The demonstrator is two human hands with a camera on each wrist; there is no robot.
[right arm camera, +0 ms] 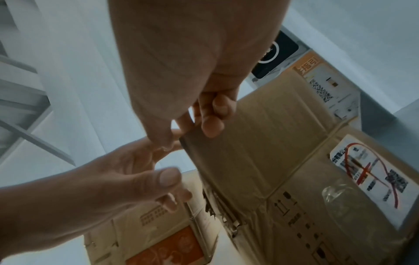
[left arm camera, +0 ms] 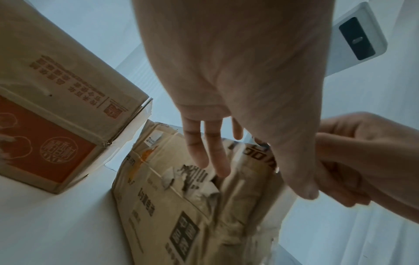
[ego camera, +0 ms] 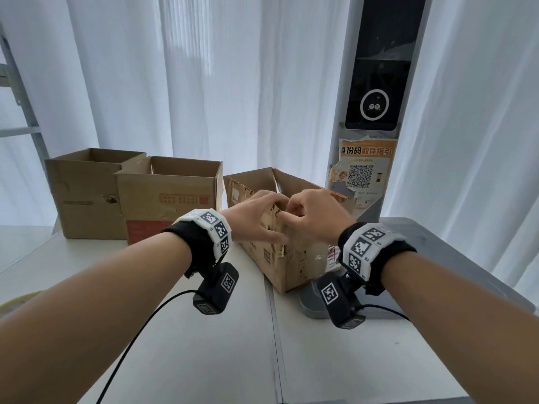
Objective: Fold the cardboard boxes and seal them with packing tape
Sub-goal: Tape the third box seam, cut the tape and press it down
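A worn cardboard box [ego camera: 291, 263] stands open on the white table [ego camera: 175, 345], its near corner torn. My left hand [ego camera: 253, 220] lies spread over the box's left wall and flap, fingers straight against the printed cardboard [left arm camera: 170, 197]. My right hand [ego camera: 312, 220] pinches the top edge of the near flap [right arm camera: 249, 143] between thumb and curled fingers [right arm camera: 211, 123]. The two hands meet at the box's near corner. In the left wrist view the right hand [left arm camera: 367, 161] is at the right. The right wrist view has the left hand [right arm camera: 102, 179] at the lower left.
Two more open boxes stand at the back left, one plain [ego camera: 84, 199] and one with an orange panel [ego camera: 166, 199]. A grey pillar [ego camera: 373, 112] with a dark screen and a QR poster rises behind. A grey round object [ego camera: 313, 301] lies under my right wrist. White curtains hang behind.
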